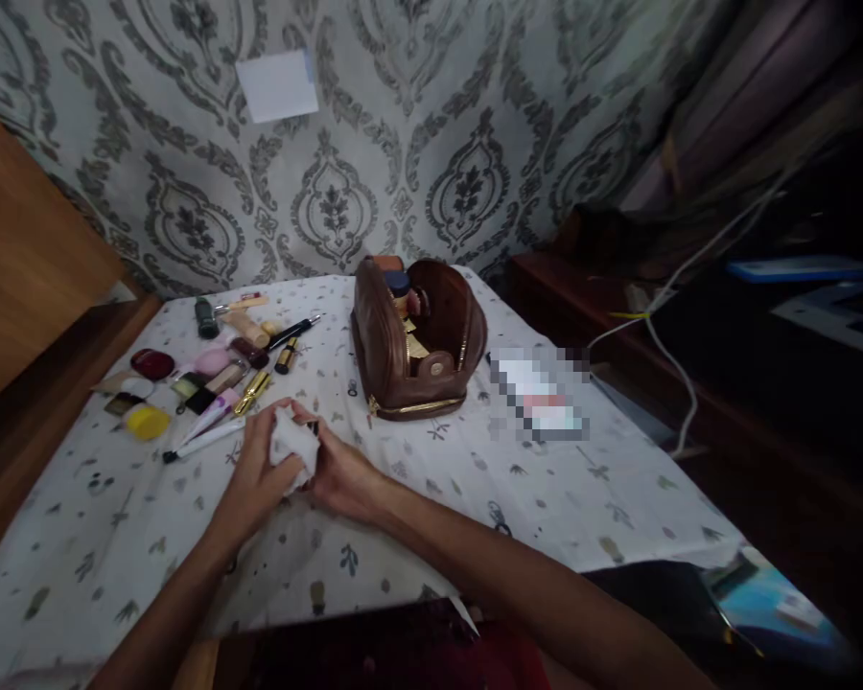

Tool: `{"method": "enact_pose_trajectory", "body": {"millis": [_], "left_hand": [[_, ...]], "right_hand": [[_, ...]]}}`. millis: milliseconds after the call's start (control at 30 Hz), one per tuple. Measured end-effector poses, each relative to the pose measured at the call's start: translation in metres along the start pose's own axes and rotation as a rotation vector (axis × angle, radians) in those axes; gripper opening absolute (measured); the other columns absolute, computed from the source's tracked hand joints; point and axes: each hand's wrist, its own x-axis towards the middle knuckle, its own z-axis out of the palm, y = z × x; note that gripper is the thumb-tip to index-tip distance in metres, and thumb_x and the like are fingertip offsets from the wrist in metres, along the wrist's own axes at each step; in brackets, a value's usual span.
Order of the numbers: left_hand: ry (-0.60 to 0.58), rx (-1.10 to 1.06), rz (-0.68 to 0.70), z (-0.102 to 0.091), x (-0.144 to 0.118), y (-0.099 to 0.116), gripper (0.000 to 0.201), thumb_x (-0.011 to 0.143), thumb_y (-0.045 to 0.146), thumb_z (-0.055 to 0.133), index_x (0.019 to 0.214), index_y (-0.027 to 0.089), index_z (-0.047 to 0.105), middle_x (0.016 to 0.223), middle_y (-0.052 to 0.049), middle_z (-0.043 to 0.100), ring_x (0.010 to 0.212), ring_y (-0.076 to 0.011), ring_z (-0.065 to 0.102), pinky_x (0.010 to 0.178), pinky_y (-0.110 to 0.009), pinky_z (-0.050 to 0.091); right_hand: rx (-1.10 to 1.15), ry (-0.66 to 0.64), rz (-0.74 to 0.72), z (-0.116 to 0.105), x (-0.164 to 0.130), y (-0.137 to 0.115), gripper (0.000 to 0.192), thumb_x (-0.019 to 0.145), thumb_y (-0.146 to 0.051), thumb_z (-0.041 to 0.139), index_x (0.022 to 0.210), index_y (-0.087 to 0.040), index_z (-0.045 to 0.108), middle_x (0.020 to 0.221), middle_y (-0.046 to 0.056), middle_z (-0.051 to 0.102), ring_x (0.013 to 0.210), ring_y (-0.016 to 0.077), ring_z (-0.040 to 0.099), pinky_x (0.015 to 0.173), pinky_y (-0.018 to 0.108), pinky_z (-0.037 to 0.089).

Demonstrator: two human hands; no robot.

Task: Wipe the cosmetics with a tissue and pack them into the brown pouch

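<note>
A small white cloth (294, 448) is held between both hands at lower centre, left hand (254, 479) and right hand (343, 479) fingers closed around it.

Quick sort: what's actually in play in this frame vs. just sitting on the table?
In play:
- left hand and right hand, together gripping a white tissue

Lying about:
- brown pouch, unzipped, items inside
- cosmetics spread at the left
- yellow lid
- white pen
- patterned cloth covering the table
- white paper on the wall
</note>
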Motion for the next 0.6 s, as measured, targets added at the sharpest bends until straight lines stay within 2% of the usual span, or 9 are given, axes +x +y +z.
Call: {"method": "enact_pose_trajectory", "body": {"millis": [100,200,267,300,367,433,500,600], "left_hand": [[0.013,0.082,0.062,0.018,0.002,0.006,0.067,0.073,0.03,0.06,0.137,0.019,0.046,0.137,-0.013,0.049,0.135,-0.0318,0.043,0.117,-0.051,0.03],[0.002,0.016,0.063,0.019,0.003,0.011,0.067,0.076,0.028,0.058,0.141,0.022,0.041,0.143,-0.012,0.045,0.139,-0.029,0.039,0.119,-0.048,0.027],[-0.008,-0.061,0.027,0.017,0.002,0.012,0.066,0.077,0.028,0.058,0.141,0.023,0.041,0.145,-0.01,0.045,0.137,-0.0269,0.042,0.117,-0.044,0.032],[-0.009,-0.102,0.002,0.017,0.002,0.012,0.065,0.077,0.028,0.059,0.14,0.024,0.041,0.144,-0.009,0.046,0.135,-0.0259,0.044,0.114,-0.041,0.035],[0.019,-0.185,-0.049,0.017,0.001,0.013,0.062,0.077,0.028,0.061,0.137,0.026,0.046,0.139,-0.006,0.051,0.128,-0.0237,0.05,0.107,-0.035,0.043],[0.073,-0.278,-0.121,0.019,0.002,0.013,0.058,0.077,0.029,0.063,0.133,0.027,0.05,0.13,-0.004,0.058,0.118,-0.0214,0.057,0.097,-0.03,0.048],[0.124,-0.379,-0.193,0.02,0.003,0.015,0.055,0.076,0.031,0.065,0.129,0.027,0.053,0.115,-0.002,0.064,0.101,-0.0184,0.063,0.083,-0.026,0.051],[0.125,-0.471,-0.235,0.02,0.005,0.02,0.053,0.071,0.029,0.068,0.123,0.025,0.056,0.09,0.002,0.064,0.073,-0.0129,0.06,0.064,-0.022,0.048]], "right_hand": [[-0.052,0.055,-0.036,-0.003,-0.001,-0.004,0.057,0.088,-0.062,0.059,0.14,-0.037,0.052,0.135,-0.001,0.062,0.104,0.019,0.064,0.081,0.032,0.055],[-0.187,0.094,-0.072,-0.009,0.0,-0.002,0.067,0.084,-0.066,0.062,0.144,-0.04,0.047,0.145,-0.001,0.055,0.11,0.0226,0.063,0.086,0.039,0.056],[-0.334,0.112,-0.159,-0.012,-0.001,0.0,0.073,0.081,-0.068,0.064,0.145,-0.037,0.048,0.154,-0.001,0.046,0.126,0.0241,0.055,0.103,0.042,0.048],[-0.415,0.114,-0.207,-0.012,-0.002,0.0,0.075,0.081,-0.069,0.064,0.145,-0.035,0.048,0.157,-0.001,0.042,0.136,0.0239,0.047,0.113,0.042,0.039],[-0.557,0.097,-0.273,-0.012,-0.006,-0.002,0.075,0.084,-0.07,0.059,0.147,-0.031,0.047,0.159,0.0,0.037,0.147,0.0217,0.032,0.123,0.04,0.02],[-0.652,0.037,-0.3,-0.009,-0.011,-0.006,0.075,0.087,-0.067,0.057,0.15,-0.028,0.043,0.16,0.001,0.036,0.15,0.0202,0.027,0.125,0.038,0.013],[-0.687,-0.056,-0.319,-0.005,-0.017,-0.01,0.075,0.089,-0.06,0.059,0.153,-0.026,0.038,0.161,0.002,0.035,0.148,0.0203,0.03,0.124,0.037,0.016],[-0.678,-0.14,-0.312,-0.002,-0.022,-0.011,0.079,0.086,-0.048,0.067,0.154,-0.024,0.034,0.153,0.006,0.043,0.138,0.0232,0.043,0.118,0.038,0.032]]}}
